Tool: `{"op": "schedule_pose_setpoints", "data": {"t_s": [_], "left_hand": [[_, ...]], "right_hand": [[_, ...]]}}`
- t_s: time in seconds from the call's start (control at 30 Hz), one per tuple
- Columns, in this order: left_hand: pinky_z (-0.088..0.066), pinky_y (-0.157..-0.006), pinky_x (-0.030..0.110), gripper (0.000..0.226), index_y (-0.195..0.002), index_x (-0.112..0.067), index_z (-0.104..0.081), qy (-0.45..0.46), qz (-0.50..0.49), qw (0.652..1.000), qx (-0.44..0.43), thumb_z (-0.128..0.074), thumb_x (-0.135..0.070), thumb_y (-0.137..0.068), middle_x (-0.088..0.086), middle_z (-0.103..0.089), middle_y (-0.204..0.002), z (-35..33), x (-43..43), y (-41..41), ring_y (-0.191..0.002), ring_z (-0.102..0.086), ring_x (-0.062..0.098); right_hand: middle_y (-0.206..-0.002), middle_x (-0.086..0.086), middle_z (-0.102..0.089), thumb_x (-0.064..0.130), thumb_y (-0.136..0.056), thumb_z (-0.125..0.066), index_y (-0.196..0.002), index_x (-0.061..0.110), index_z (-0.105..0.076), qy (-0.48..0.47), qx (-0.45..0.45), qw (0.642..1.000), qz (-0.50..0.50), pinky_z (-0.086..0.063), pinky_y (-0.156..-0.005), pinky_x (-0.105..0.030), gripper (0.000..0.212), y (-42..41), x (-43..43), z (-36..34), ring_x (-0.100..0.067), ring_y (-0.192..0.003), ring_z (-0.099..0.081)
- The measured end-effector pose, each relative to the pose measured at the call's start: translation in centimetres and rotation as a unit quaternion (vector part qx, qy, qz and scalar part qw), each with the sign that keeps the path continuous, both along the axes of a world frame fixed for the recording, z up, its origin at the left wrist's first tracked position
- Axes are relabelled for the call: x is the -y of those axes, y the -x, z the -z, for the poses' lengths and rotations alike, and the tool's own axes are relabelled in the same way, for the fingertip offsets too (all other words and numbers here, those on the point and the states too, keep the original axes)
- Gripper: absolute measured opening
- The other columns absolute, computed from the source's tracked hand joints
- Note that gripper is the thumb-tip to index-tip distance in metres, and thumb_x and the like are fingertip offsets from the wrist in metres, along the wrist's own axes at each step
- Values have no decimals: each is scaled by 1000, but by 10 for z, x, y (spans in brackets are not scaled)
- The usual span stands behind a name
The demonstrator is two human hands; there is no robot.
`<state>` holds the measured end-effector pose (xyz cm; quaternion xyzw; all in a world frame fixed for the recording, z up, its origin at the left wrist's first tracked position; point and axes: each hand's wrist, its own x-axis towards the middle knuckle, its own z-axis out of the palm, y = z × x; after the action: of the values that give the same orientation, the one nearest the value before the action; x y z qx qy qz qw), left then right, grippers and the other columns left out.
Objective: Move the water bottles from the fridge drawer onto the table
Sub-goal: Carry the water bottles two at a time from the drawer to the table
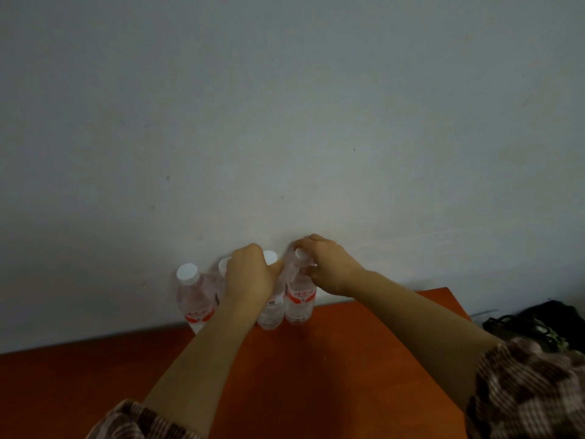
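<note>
Table [348, 359]: orange-red top, smooth, pushed against the wall [285, 122]. Its right edge slants away to a far right corner. The wall is pale grey-white and plain, with a few small dark specks and scuffs. It fills most of the view and looks brighter low down, just behind the hands.

Four clear bottles stand upright in a row at the far edge of the table, tight to the wall. All have white caps, and red-and-white labels show on three. Left bottle [193, 296] stands free, untouched. Second bottle [224, 265] is mostly hidden; only its cap and a strip of shoulder show. Third bottle [270, 312] and right bottle [299, 302] stand side by side, touching or nearly so.

Left hand [250, 274]: back up, between the second and third caps. The fingers curl down over the far side, out of sight, and the thumb points right toward the third bottle. Cannot tell what they clasp.

Right hand [326, 264]: fingers and thumb curl round the neck of the right bottle, with the cap showing between them.

Both forearms are bare. A checked brown-and-pink left sleeve [139, 419] and right sleeve [531, 391] are pushed up at the near edge.

A black object [531, 321] lies past the table's right edge, low and lumpy. Detail is too dim to make out.
</note>
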<state>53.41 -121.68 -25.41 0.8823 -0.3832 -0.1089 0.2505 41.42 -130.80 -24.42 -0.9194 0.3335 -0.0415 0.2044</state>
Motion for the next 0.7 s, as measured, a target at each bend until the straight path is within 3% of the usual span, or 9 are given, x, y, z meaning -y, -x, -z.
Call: {"op": "schedule_pose_setpoints", "data": {"t_s": [0.1, 0.27, 0.4, 0.5, 0.6, 0.7], "left_hand": [[-36, -60, 29, 33, -94, -3, -65, 8, -4, 1000, -16, -70, -34, -83, 14, -68, -93, 5, -3, 0, -83, -62, 27], [-36, -61, 30, 20, -91, -4, -62, 34, 5, 999, -37, -61, -24, -89, 13, -67, -93, 6, -10, 1, -74, -54, 22], [-46, -73, 34, 27, -115, -6, -59, 68, 41, 995, -52, -59, -19, -91, 14, -66, -111, 6, -23, 3, -98, -62, 29], [-49, -93, 41, 49, -141, -10, -41, 68, 40, 995, -58, -55, -15, -95, 15, -58, -132, 0, -35, 10, -115, -58, 31], [-49, -96, 45, 55, -146, -15, -33, 76, 43, 995, -38, -54, -16, -95, 14, -56, -134, -4, -45, 20, -115, -58, 31], [-50, -93, 41, 53, -145, -13, -35, 101, 40, 994, -16, -54, -13, -95, 13, -57, -132, -9, -52, 36, -114, -59, 30]], "right_hand": [[-133, -8, -51, 11, -90, -62, -136, 15, -48, 8, -3, 1000, 3, -42, -90, -29, 48, 0, -3, 1, -28, -115, -54], [-128, -11, -57, 14, -89, -62, -131, 13, -47, -31, 31, 997, 60, -49, -90, -38, 45, 2, -10, 3, -30, -112, -57], [-132, -13, -56, 13, -88, -63, -134, 10, -43, -88, 59, 989, 105, -48, -88, -35, 50, 13, -17, 6, -30, -115, -56], [-143, -13, -46, 16, -90, -63, -143, 9, -32, -94, 37, 988, 118, -46, -97, -37, 63, 25, -22, 4, -30, -126, -49], [-145, -11, -45, 26, -92, -63, -144, 9, -31, -80, 28, 990, 110, -45, -101, -39, 63, 39, -31, 2, -29, -127, -49], [-144, -11, -45, 30, -93, -61, -143, 10, -33, -54, 24, 993, 106, -45, -102, -38, 61, 56, -44, -3, -28, -127, -49]]}}
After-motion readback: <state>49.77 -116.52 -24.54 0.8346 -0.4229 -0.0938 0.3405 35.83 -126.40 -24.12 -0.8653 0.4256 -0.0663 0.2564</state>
